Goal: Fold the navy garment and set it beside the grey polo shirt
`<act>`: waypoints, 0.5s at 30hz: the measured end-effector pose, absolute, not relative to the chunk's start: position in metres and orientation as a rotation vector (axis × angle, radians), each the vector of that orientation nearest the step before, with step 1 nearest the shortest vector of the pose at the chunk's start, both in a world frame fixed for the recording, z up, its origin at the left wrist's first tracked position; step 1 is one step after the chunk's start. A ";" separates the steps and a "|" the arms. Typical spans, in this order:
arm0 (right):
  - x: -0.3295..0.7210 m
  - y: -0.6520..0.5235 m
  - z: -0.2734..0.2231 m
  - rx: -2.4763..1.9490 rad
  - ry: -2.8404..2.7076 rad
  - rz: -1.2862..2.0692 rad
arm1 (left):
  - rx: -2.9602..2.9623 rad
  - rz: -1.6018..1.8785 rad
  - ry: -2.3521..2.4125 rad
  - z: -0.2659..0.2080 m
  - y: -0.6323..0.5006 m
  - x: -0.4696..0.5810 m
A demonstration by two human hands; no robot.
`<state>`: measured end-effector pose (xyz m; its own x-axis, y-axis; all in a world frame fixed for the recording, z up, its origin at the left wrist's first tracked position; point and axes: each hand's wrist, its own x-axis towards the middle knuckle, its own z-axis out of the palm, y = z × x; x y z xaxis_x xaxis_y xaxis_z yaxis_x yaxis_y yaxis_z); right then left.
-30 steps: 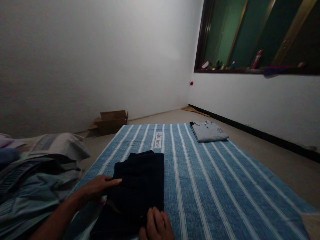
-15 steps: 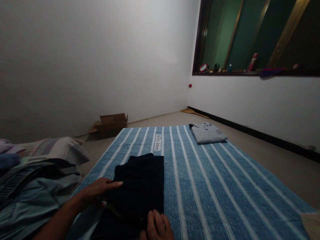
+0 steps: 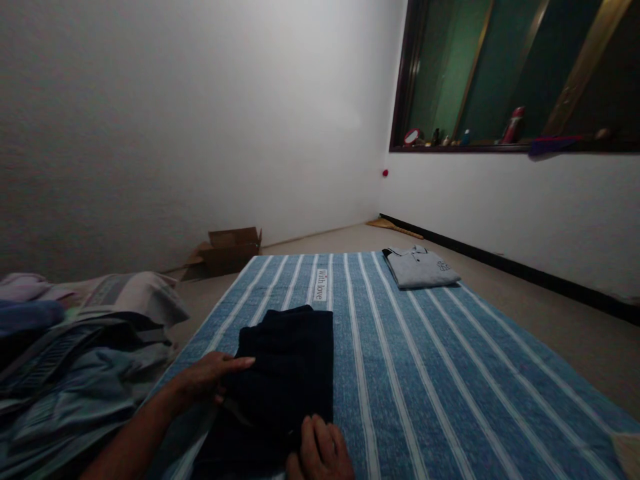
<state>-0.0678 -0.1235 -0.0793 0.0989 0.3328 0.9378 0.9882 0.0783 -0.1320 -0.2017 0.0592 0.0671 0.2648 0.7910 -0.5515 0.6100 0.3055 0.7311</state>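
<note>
The dark garment [image 3: 287, 373] is soft matt cloth. It lies on a striped mat [image 3: 425, 373] of coarse woven fabric. The grey polo shirt [image 3: 420, 267] looks like smooth knit, and the box [image 3: 230, 248] is dull brown cardboard.

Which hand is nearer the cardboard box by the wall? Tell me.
Left. The left hand lies on the dark garment's left edge, below the cardboard box; the right hand sits lower, at the garment's near edge.

A room in a home: bare white walls, a striped blue sheet [image 3: 425, 347] spread across the floor, clothes heaped [image 3: 75, 353] near left, and bottles along the window ledge [image 3: 500, 141] far right.
</note>
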 end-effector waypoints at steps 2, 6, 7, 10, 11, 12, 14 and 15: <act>-0.067 -0.126 -0.075 -1.404 -1.379 -0.851 | 1.379 0.218 1.435 0.072 0.054 -0.199; -0.067 -0.131 -0.066 -1.391 -1.363 -0.788 | 1.404 0.205 1.444 0.079 0.048 -0.196; -0.066 -0.132 -0.064 -1.397 -1.351 -0.775 | 1.410 0.200 1.450 0.080 0.048 -0.196; -0.063 -0.135 -0.060 -1.394 -1.374 -0.766 | 1.428 0.199 1.482 0.080 0.048 -0.197; -0.061 -0.135 -0.059 -1.380 -1.400 -0.782 | 1.435 0.195 1.491 0.080 0.049 -0.197; -0.059 -0.135 -0.059 -1.365 -1.427 -0.803 | 1.441 0.189 1.490 0.079 0.049 -0.198; -0.056 -0.135 -0.060 -1.341 -1.473 -0.833 | 1.449 0.175 1.478 0.078 0.051 -0.200; -0.055 -0.135 -0.061 -1.342 -1.485 -0.832 | 1.454 0.170 1.469 0.078 0.051 -0.201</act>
<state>-0.0547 -0.1353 -0.0606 0.0367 0.3451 0.9378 0.9799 0.1716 -0.1015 -0.2010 0.0509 0.0779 0.2461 0.8078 -0.5355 0.6644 0.2617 0.7001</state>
